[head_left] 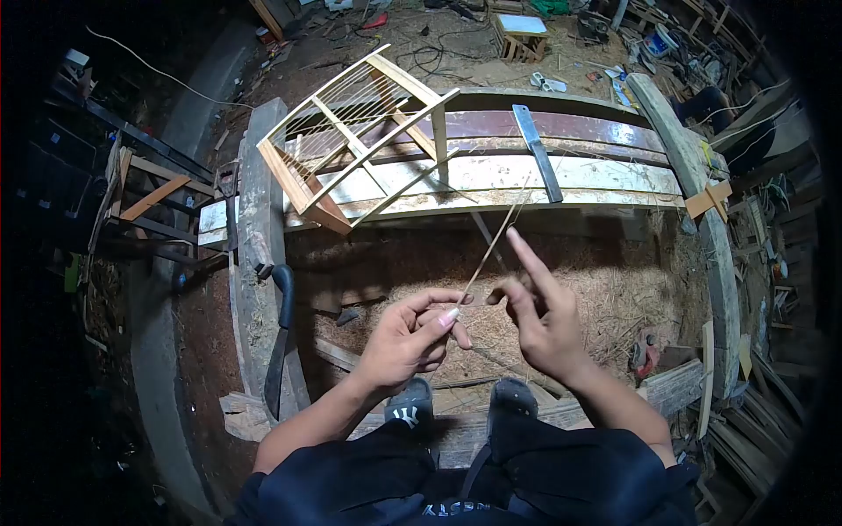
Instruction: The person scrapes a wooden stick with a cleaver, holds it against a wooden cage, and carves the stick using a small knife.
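Observation:
Low in front of me, my left hand (417, 337) is closed in a pinch, thumb against fingers. It grips the lower end of a thin wooden stick (487, 263) that slants up and to the right. Just right of the stick is my right hand (548, 329), with its index finger stretched out beside the stick's upper half. Its other fingers are bent near the stick's lower part; no held thing shows clearly there. Beyond the hands, a wooden frame with thin parallel slats (355, 145) rests tilted on the bench planks (614, 180).
A flat dark blade-like tool (538, 153) lies across the planks. A large knife with a dark handle (282, 298) lies on the left beam (261, 219). Crossed wood pieces (709, 200) sit by the right beam (680, 131). Shavings cover the ground (579, 272). A small stool (521, 35) stands behind.

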A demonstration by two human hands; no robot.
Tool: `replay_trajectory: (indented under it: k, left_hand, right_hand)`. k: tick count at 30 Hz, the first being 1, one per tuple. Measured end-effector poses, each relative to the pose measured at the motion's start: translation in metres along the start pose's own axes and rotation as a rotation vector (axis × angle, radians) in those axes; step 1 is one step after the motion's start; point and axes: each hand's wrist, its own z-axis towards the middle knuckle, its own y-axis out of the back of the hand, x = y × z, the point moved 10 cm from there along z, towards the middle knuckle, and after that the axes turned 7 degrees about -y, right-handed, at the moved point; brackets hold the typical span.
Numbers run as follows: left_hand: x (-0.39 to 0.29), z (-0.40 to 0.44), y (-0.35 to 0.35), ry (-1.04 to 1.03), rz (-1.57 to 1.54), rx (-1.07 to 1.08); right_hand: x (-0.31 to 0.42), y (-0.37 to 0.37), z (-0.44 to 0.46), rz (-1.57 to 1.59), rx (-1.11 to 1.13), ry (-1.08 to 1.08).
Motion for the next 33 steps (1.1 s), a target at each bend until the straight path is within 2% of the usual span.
replay_trajectory:
  k: [3,5,10,17,21,25,28,29,31,33]
  left_hand:
    - [0.0,0.0,0.003,-0.013,-0.037,-0.022]
    - [-0.004,0.0,0.003,-0.068,-0.031,-0.024]
    - [-0.009,0.0,-0.003,-0.114,-0.005,-0.018]
    - [-0.013,-0.002,0.001,-0.16,0.139,-0.029]
    - [-0.013,0.0,0.002,-0.153,0.136,-0.057]
    - [-0.007,-0.004,-0.002,-0.152,0.131,-0.045]
    - [-0.01,-0.004,-0.001,-0.1,0.174,-0.04]
    - [-0.007,-0.004,0.0,-0.099,0.174,-0.04]
    - [-0.005,-0.003,0.0,-0.133,0.022,-0.046]
    - [-0.006,-0.003,-0.003,-0.125,-0.002,-0.017]
  right_hand:
    - [-0.002,-0.005,-0.009,0.011,-0.055,0.102]
    - [0.022,-0.014,-0.018,-0.125,-0.025,0.418]
    - [0.022,-0.013,-0.017,-0.178,-0.043,0.367]
    - [0.029,-0.016,-0.022,-0.252,-0.016,0.442]
    - [0.031,-0.013,-0.02,-0.27,-0.065,0.451]
    - [0.021,0.016,-0.005,-0.254,-0.241,0.406]
    - [0.03,-0.01,-0.021,-0.27,-0.019,0.477]
    - [0.026,-0.015,-0.026,-0.233,-0.016,0.497]
    - [0.029,-0.005,-0.018,-0.253,-0.071,0.47]
    - [0.028,0.009,-0.012,-0.263,-0.193,0.448]
